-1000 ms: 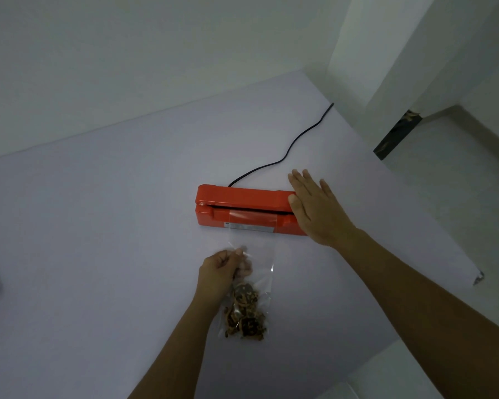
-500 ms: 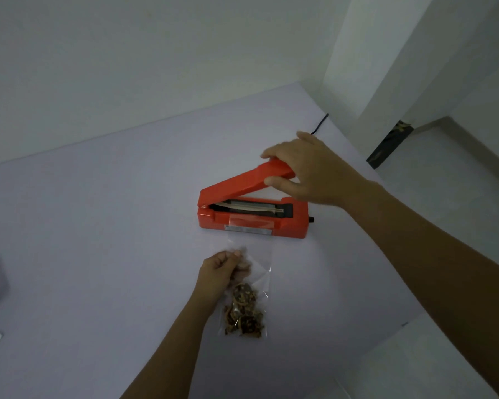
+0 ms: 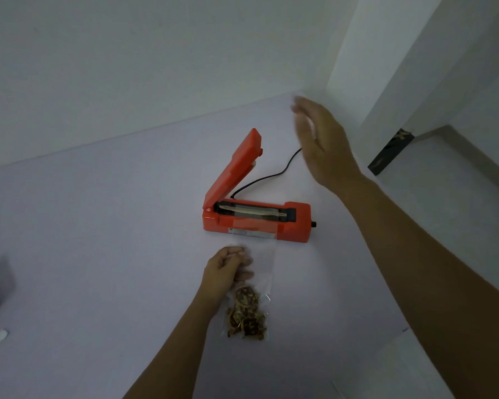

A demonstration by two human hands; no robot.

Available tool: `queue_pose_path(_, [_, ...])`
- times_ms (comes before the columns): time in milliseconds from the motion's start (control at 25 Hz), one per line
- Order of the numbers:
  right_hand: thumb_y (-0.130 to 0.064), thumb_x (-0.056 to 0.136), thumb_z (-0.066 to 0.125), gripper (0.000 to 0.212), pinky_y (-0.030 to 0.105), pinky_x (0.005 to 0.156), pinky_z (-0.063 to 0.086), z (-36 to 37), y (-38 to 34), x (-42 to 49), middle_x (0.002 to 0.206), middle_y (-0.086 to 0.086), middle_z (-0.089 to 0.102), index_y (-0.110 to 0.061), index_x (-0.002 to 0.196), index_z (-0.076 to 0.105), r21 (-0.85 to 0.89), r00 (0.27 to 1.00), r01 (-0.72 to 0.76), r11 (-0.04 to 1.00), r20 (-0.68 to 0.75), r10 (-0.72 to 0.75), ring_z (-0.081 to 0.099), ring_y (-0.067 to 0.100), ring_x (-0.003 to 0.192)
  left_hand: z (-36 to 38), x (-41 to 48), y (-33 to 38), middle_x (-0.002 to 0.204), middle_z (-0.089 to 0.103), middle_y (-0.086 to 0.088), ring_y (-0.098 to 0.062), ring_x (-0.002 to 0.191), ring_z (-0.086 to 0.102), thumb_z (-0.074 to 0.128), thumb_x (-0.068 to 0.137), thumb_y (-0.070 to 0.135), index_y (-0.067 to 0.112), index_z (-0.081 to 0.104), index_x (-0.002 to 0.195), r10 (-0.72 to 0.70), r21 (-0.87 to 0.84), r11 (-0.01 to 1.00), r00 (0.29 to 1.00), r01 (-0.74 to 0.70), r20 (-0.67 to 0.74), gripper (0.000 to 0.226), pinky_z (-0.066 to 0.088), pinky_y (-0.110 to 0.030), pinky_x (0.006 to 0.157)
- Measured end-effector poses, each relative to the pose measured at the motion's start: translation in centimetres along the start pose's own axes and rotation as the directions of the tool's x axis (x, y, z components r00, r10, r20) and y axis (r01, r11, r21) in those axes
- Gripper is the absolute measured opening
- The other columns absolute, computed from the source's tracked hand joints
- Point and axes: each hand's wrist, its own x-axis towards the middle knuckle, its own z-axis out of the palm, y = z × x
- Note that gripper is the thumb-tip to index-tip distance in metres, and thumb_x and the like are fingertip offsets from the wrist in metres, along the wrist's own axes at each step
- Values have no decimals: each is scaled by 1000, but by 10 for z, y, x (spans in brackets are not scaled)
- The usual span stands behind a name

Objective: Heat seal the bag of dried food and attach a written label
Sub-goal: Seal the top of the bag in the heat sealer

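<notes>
Heat sealer (image 3: 296, 223), orange, sits mid-desk (image 3: 98, 254); power cord (image 3: 260, 180) trails off behind it.

Change: a second ago the right grip lay flat on the pressing arm, clamping it down. Half a second ago it was raising the arm. Now the pressing arm (image 3: 234, 168) stands tilted well up on its left hinge, and the sealing strip (image 3: 254, 211) is exposed.

Right grip (image 3: 320, 142): released, fingers straight, in the air above and right of the sealer, touching nothing. It is motion-blurred.

Left grip (image 3: 226, 272): fingers curled, pinching the clear bag (image 3: 261, 254) at its left side, just above the contents. Same hold as before.

Bag lies flat on the desk in front of the sealer. The dried food (image 3: 247, 315) is bunched at the near end. The bag's mouth laps up over the sealer's front edge toward the strip; I cannot tell whether it crosses the strip.

Reading: the press is likely finished and the seal step is near done. No seam line is visible in the plastic, so it is unconfirmed. The sensible next move is to draw the bag back with the left grip and check the seam. The label is still to come; no label or pen is identifiable here.
</notes>
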Motion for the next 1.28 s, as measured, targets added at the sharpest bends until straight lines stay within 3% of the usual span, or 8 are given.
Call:
queue_pose_path(80, [-13,95,37,44,27,109,24,1,44,-34,142,11,41,-6,139,34,-79,959,-280,957,15,282,36,17,131,1,2,1,93,72,-15,-31,79,69,53,93,20,5,65,98,14,71,997,1000,-12,-23,20,56,-29,64])
queue_pose_path(200, [-3,87,48,67,30,112,12,14,88,-88,154,10,18,-10,145,16,-246,791,-396,885,397,465,16,19,141,2,5,5,85,73,-13,-30,82,70,55,91,29,4,68,85,68,196,979,996,-55,-63,29,57,-33,69])
queue_pose_path(280, [-15,82,62,85,34,116,10,25,97,-104,156,7,7,-12,146,6,-251,748,-333,909,517,416,7,18,142,2,8,13,85,73,-12,-30,80,70,55,91,33,5,67,86,86,207,976,993,-67,-81,30,58,-39,70])
queue_pose_path(360, [-34,76,72,102,39,116,11,33,99,-106,157,5,2,-13,146,1,-268,760,-249,931,542,359,3,18,143,5,9,23,84,73,-11,-29,72,71,54,91,38,7,65,91,98,206,976,990,-75,-101,32,58,-39,65])
queue_pose_path(520, [-58,74,63,108,42,116,8,39,95,-105,157,6,-1,-11,146,-2,-328,764,-138,935,565,311,1,19,143,21,9,40,76,71,-11,-23,49,66,51,92,42,6,64,90,137,258,963,970,-82,-203,38,54,-28,48])
queue_pose_path(760, [-50,86,52,90,37,114,3,42,99,-105,156,6,-3,-10,146,-2,-349,770,-133,928,553,318,-2,18,143,33,16,48,71,66,-12,-6,31,55,52,91,18,-4,63,81,163,340,940,910,-26,-380,26,46,-17,35])
queue_pose_path(960, [-51,86,51,90,36,114,2,43,101,-105,156,8,-3,-9,145,-2,-344,768,-134,929,556,317,-2,19,143,42,14,49,70,68,-4,-18,44,63,54,92,21,7,65,80,271,467,883,858,-41,-436,22,53,-25,52])
queue_pose_path(1280, [-49,87,52,89,38,114,3,43,102,-105,156,10,-3,-7,145,0,-330,783,-116,937,550,290,-2,21,143,54,9,54,55,61,-4,-25,52,62,50,92,18,11,70,78,482,661,739,788,-131,-382,25,48,-25,57])
